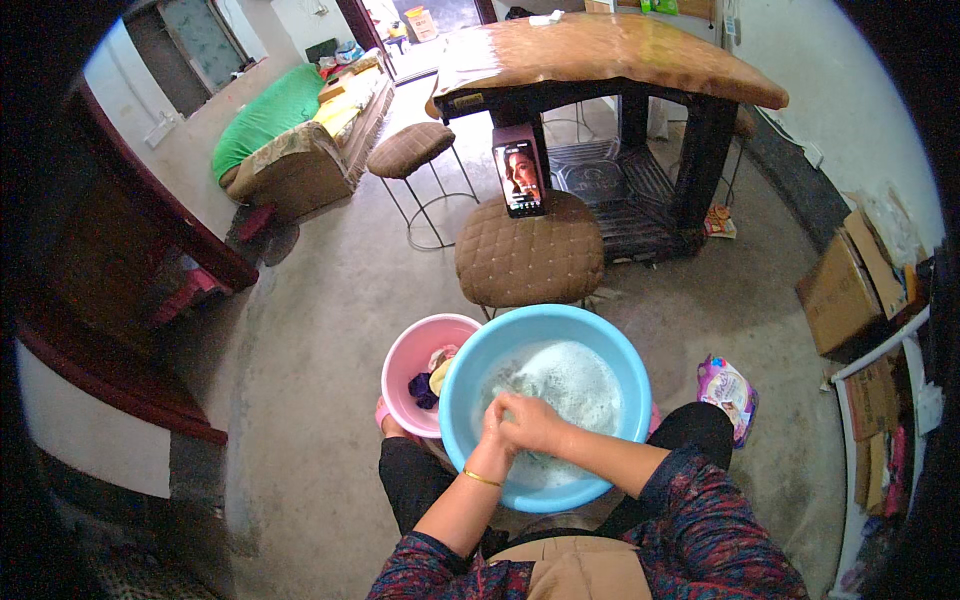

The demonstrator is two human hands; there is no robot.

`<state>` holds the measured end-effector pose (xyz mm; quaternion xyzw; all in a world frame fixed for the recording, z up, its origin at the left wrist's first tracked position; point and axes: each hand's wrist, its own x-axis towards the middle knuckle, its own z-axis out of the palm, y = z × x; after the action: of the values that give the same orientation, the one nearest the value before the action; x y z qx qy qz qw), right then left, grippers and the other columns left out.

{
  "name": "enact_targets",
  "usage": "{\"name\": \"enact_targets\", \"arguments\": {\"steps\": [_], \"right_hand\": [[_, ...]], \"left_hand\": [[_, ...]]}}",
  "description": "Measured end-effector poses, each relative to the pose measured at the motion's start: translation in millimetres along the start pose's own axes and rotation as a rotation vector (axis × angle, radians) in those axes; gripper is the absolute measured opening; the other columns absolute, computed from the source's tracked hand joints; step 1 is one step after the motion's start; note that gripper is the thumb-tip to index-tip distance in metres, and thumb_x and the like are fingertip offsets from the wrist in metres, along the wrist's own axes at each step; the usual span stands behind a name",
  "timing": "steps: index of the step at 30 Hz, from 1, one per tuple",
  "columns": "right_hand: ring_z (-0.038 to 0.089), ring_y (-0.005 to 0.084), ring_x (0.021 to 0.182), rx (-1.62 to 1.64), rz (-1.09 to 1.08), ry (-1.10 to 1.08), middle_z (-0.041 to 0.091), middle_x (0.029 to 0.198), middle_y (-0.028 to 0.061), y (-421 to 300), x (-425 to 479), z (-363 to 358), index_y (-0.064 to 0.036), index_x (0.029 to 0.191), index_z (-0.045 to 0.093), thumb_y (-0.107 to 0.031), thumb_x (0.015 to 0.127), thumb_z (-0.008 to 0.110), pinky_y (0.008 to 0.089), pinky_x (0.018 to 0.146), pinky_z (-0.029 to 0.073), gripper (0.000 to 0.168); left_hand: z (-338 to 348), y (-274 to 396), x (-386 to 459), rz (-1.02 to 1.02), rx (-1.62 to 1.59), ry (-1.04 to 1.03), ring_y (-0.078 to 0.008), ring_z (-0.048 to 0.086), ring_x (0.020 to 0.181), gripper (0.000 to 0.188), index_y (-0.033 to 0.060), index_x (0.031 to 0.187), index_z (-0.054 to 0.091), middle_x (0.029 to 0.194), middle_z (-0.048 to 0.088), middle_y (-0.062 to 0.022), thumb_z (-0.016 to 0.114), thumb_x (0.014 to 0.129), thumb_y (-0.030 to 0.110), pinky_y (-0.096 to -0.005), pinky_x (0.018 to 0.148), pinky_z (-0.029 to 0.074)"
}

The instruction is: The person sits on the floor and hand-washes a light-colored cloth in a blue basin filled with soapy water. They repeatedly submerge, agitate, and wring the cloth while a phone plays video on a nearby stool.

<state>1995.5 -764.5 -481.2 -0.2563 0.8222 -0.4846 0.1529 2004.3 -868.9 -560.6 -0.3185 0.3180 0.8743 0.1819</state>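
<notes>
Over a blue plastic basin (640, 390) of sudsy water, my two hands are pressed together. My left hand (495, 424), with a gold-coloured bangle on its wrist, comes in from the lower left. Against it, my right hand (536, 424) has its fingers curled in. Whether any cloth is between them is hidden. White foam (577, 375) covers much of the water around and beyond the hands. A pink plastic basin (397, 367) stands against the blue one on the left. Inside it lie a dark purple cloth (424, 391) and some pale fabric pieces.
Directly ahead is a brown quilted stool (529, 251) bearing an upright smartphone (519, 180). Behind that stands a wooden table (600, 56). A purple printed pouch (727, 397) lies on the floor by my right knee. At the right wall sits a cardboard box (840, 292).
</notes>
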Motion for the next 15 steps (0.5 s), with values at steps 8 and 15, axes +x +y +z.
{"name": "enact_targets", "arguments": {"steps": [8, 15], "right_hand": [[0.059, 0.0377, 0.083, -0.377, 0.031, 0.047, 0.061, 0.087, 0.0178, 28.0, 8.7, -3.6, -0.006, 0.086, 0.058, -0.029, 0.086, 0.044, 0.0472, 0.074, 0.047, 0.027], [0.06, 0.0354, 0.083, -0.379, -0.125, -0.104, 0.062, 0.09, 0.0185, -19.0, -5.7, 6.6, -0.006, 0.087, 0.061, -0.025, 0.084, 0.045, 0.0453, 0.076, 0.048, 0.024]], "left_hand": [[18.0, -9.3, -15.4, 0.053, 0.073, 0.132, -0.0277, 0.056, 0.102, 0.039, 0.0069, 0.11, 0.055, 0.109, 0.06, -0.0124, 0.042, 0.089, 0.038, -0.0477, 0.088, 0.043], [-8.7, -10.2, 2.1, 0.045, -0.1, -0.025, -0.0261, 0.059, 0.093, 0.033, 0.0078, 0.11, 0.055, 0.103, 0.06, -0.0108, 0.041, 0.091, 0.031, -0.0432, 0.079, 0.048]]}}
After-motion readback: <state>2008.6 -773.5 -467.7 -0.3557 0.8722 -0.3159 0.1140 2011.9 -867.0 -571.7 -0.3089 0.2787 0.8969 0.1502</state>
